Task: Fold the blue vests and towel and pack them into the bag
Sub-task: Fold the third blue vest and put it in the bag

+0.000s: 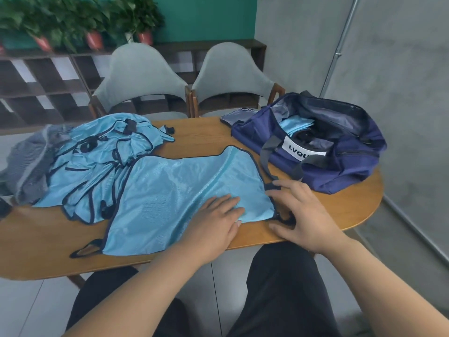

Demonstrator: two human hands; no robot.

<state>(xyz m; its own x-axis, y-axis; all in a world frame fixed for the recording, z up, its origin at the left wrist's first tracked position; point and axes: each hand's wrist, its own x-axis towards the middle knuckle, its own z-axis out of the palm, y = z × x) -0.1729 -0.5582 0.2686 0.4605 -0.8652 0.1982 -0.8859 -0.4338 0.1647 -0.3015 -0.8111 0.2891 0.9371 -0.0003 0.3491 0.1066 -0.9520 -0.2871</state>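
A light blue mesh vest (175,198) with dark trim lies spread flat on the wooden table (340,210). My left hand (216,222) rests flat on its near right part, fingers straight. My right hand (301,212) is at the vest's right edge, its fingers spread over the dark strap there; whether it grips the strap is unclear. A heap of more blue vests (102,161) lies at the left. A grey striped towel (31,161) is bunched at the far left. The navy bag (340,166) stands unzipped at the right with folded blue cloth (294,125) inside.
Two grey chairs (145,79) stand behind the table. A shelf with potted plants (92,37) runs along the back wall. The table's rounded end is near a grey wall at the right. My dark-trousered legs are below the table's edge.
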